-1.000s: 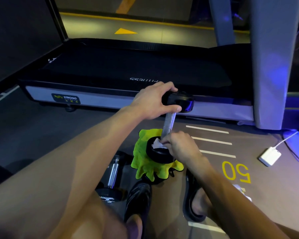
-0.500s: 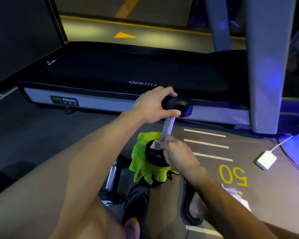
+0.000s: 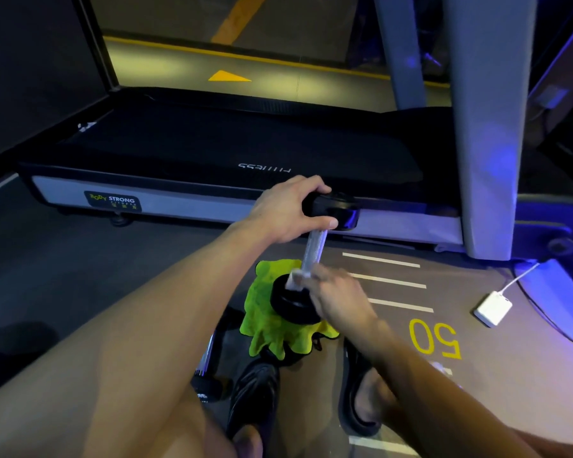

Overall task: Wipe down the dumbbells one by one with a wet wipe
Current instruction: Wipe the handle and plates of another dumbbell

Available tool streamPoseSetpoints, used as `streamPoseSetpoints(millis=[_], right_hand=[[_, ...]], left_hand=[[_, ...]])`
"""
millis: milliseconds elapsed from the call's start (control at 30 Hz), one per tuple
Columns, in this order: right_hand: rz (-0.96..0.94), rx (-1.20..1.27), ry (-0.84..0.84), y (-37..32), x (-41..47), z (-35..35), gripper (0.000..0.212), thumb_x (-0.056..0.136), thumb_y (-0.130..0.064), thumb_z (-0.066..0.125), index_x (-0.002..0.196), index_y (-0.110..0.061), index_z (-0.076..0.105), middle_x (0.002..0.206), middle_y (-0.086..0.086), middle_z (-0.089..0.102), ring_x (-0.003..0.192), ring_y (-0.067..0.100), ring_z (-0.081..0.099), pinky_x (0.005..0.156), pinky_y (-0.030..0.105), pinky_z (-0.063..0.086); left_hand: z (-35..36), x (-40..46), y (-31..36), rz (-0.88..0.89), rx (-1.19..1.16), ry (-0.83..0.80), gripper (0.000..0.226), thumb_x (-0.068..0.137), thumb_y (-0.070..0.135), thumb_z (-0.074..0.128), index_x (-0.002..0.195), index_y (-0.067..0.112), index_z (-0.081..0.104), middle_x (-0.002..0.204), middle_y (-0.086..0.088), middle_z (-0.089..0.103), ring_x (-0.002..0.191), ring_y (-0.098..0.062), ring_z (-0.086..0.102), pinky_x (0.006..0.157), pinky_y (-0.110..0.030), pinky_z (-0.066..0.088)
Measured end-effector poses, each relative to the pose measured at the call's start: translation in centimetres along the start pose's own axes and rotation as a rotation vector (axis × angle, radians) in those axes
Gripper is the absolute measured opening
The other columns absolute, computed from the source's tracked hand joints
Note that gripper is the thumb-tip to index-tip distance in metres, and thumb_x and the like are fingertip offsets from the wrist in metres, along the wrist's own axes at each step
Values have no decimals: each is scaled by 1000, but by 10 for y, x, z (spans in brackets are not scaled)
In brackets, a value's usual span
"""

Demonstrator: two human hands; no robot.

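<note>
A black dumbbell stands on end with its chrome handle [image 3: 314, 251] tilted slightly and its lower head [image 3: 290, 304] resting on a yellow-green cloth [image 3: 262, 312]. My left hand [image 3: 286, 209] grips the upper head [image 3: 339, 211] from the left. My right hand [image 3: 336, 297], blurred, pinches a white wet wipe [image 3: 295, 280] against the base of the handle, just above the lower head. A second dumbbell [image 3: 207, 358] lies on the floor by my left leg, partly hidden.
A treadmill [image 3: 212, 180] runs across the floor just beyond the dumbbell, with its grey upright [image 3: 487, 127] at the right. A white charger box [image 3: 492, 309] and cable lie on the floor to the right. My feet in black sandals [image 3: 361, 398] are below the cloth.
My right hand with the wipe has slid a little round the base of the handle and is now blurred. The left hand keeps its hold on the upper head.
</note>
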State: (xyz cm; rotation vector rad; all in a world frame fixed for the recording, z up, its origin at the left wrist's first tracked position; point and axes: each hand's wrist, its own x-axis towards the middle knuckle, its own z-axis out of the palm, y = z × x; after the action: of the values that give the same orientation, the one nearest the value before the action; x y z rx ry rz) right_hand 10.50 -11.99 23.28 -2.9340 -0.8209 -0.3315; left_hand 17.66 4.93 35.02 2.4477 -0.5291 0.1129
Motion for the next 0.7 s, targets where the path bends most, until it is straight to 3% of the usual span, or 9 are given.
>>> streamPoseSetpoints(millis=[100,233,367,567,700], right_hand=[[51,89,1,6,4,1,33,88,-18,63,119,-29,71,99,5,63,85,35,66,61,43,58],[216,98,220,12,31,-12,39,89,-9,59,127,-15,67,108,9,57,95,34,55,72,47,55],[175,206,176,-18,-4,7,63,87,-6,53,149,-16,48,117,8,47,99,28,49,78,42,55],[284,240,317,-10,24,-8,62,91,-14,51,152,-15,39,133,11,41,116,32,47,92,42,50],[254,227,232,-24,3,4,58,94,-20,42,152,-12,43,137,11,45,121,31,49,90,42,55]], left_hand=[[4,2,-2,6,-21,6,59,80,56,81,131,37,60,131,11,60,121,-16,58,101,-41,48],[4,7,-6,7,-27,8,58,81,55,80,132,35,60,133,7,61,123,-19,59,103,-41,48],[3,11,-13,6,-50,-9,52,84,64,67,129,38,61,132,6,62,123,-19,60,104,-45,48],[6,18,-14,-2,-41,-1,40,94,60,61,129,41,60,133,7,62,122,-19,60,102,-45,49],[4,15,-17,-18,-68,5,49,83,70,55,124,44,61,129,11,64,120,-17,61,102,-45,49]])
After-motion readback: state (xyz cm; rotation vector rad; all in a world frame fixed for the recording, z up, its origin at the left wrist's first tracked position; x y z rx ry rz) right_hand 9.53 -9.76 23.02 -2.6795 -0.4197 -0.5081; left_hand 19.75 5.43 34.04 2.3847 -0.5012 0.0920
